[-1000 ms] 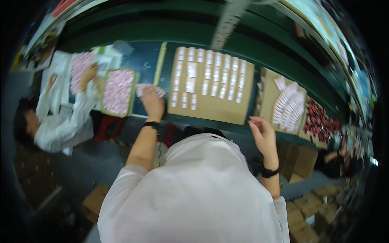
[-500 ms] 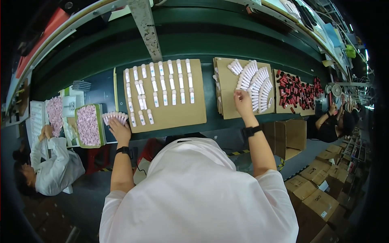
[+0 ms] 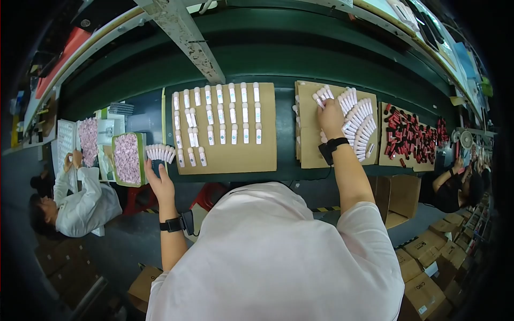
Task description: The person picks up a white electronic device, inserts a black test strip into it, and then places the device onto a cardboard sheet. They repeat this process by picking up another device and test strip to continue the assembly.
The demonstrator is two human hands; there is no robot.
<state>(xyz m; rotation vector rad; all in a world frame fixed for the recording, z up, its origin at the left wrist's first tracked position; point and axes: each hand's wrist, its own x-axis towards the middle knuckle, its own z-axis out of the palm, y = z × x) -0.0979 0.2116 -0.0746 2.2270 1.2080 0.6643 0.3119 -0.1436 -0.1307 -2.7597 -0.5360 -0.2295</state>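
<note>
My left hand (image 3: 160,181) is open, thumb apart from the fingers, just at the near side of a fanned row of small white tubes (image 3: 160,154) with pale pink rounded tops. It holds nothing I can see. Over the right cardboard sheet (image 3: 311,150), my right hand (image 3: 333,119) reaches to a small cluster of the same tubes (image 3: 323,94). Its fingers are closed at the lower ends of that cluster, and the hand partly hides them. Curved rows of more tubes (image 3: 360,123) lie right beside this hand.
Between my hands, a cardboard sheet (image 3: 235,160) carries spaced rows of such tubes. Left of them stands a green-rimmed tray (image 3: 144,160) of pale pink pieces. Many red-and-black tubes (image 3: 409,134) lie at the right. Co-workers sit at both ends; an open carton (image 3: 401,195) stands below the right side.
My right hand has moved away from me, from the near side of the curved rows to the small cluster. My left hand has drawn back off the fanned row toward me.
</note>
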